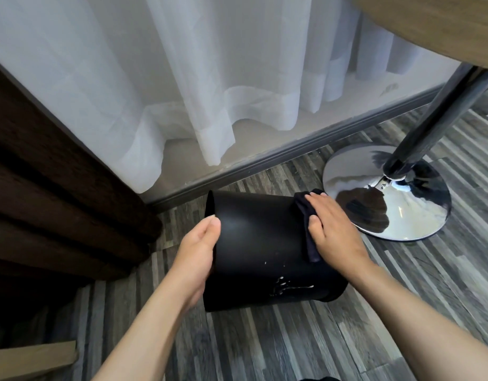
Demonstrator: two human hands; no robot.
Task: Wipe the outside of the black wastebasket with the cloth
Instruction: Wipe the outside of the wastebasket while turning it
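— Both hands are on the bin (259, 243), which lies tipped on the floor (292, 339) near the curtain (182, 92), its mouth turned away toward the wall. The left hand (199, 259) cups the left wall, thumb on top, fingers spread and curved round the side. The right hand (333, 232) lies flat, fingers together, pressing the cloth (306, 224) against the upper right wall.

— How will the bin handle?

— Light, by the look of it: one cupped hand keeps it tilted. The wall appears stiff and smooth, with a dull sheen, so it is likely slippery and apt to roll under a sideways stroke. White specks and a pale smear show low on the side nearest the camera, close to the base end.

— Where should one take hold?

— The rim at the far end, or the base step, probably gives the surest purchase; the plain wall offers only friction. The cloth is soft and dark, folded under the palm, and should follow the curve.

— And around it?

— A chrome table foot (388, 193) stands just beside the right hand, its post rising to a wooden tabletop (443, 23). Dark drapes (59, 188) hang at left.
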